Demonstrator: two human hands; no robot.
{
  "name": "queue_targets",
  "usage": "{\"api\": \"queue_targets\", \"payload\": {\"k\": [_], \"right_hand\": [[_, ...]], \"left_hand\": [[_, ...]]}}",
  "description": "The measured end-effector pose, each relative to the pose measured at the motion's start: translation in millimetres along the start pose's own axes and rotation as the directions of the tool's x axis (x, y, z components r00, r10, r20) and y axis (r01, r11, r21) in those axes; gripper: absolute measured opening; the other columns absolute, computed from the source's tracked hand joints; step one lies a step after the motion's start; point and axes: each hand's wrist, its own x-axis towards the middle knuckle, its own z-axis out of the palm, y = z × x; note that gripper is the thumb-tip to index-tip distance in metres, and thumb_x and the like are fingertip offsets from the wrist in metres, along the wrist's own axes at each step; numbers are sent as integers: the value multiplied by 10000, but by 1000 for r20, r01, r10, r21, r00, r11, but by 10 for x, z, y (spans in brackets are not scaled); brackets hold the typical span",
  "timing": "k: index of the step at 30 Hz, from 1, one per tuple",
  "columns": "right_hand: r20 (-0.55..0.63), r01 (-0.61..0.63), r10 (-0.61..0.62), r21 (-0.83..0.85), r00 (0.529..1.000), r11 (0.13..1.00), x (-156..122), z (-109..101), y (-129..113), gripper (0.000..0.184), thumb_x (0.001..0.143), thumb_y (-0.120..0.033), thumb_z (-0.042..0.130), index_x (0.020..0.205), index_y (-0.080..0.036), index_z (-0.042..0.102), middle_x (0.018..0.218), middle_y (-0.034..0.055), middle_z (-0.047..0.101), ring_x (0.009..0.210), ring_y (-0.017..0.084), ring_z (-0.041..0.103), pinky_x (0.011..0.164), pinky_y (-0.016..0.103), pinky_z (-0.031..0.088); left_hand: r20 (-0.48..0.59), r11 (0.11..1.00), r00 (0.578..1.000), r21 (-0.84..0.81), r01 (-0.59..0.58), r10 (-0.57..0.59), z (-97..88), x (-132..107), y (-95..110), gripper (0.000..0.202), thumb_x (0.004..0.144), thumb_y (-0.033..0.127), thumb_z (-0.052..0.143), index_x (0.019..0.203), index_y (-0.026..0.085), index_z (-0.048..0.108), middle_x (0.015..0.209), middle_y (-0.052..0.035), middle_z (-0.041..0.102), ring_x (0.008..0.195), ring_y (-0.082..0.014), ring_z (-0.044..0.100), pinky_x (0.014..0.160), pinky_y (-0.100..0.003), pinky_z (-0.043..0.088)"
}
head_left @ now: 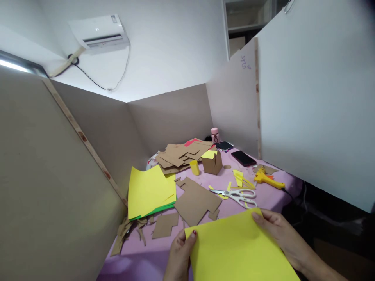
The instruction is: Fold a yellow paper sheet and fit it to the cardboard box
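Observation:
A sheet of yellow paper (234, 249) is held up in front of me, its lower part cut off by the picture's bottom edge. My left hand (180, 251) pinches its left edge near the corner, thumb on top. At the upper right corner my right hand (271, 226) is closed on the same sheet. Just beyond it lie white-handled scissors (234, 194) on yellow paper scraps (240, 178). A cut piece of brown cardboard (196, 199) rests past the sheet's left corner. Further back stands a small cardboard box (213, 164) with yellow paper on top, beside a yellow paper roll (194, 168).
Yellow and green sheets (150, 191) are stacked at the left, near cardboard scraps (125, 234). A cardboard pile (181, 154) lies at the back. To the right are a phone (243, 158) and a yellow glue gun (268, 178). A pink bottle (215, 135) stands behind. Partitions surround the table.

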Motion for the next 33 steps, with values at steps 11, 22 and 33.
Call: {"api": "queue_targets", "payload": {"k": [11, 22, 33], "right_hand": [[16, -66, 72, -213, 997, 975, 4, -154, -56, 242, 742, -395, 710, 865, -186, 703, 718, 49, 758, 661, 244, 703, 632, 332, 529], [354, 392, -182, -884, 917, 255, 73, 186, -113, 233, 827, -322, 553, 636, -212, 627, 592, -5, 613, 592, 187, 554, 600, 290, 398], [31, 271, -383, -761, 923, 590, 144, 162, 39, 340, 839, -503, 480, 756, -201, 610, 668, 2, 617, 648, 203, 570, 554, 249, 442]], "left_hand": [[42, 997, 996, -10, -72, 72, 56, -21, 4, 331, 613, 368, 787, 799, 141, 633, 636, -69, 726, 606, -221, 685, 635, -322, 512], [235, 637, 900, 642, -427, 367, 369, -151, 259, 166, 774, 321, 605, 723, 181, 679, 686, -28, 676, 668, -175, 597, 611, -233, 425], [105, 985, 986, -127, -113, 127, 360, 9, -482, 600, 473, 439, 845, 961, 152, 646, 933, -170, 737, 958, -354, 657, 868, -446, 479]]}}
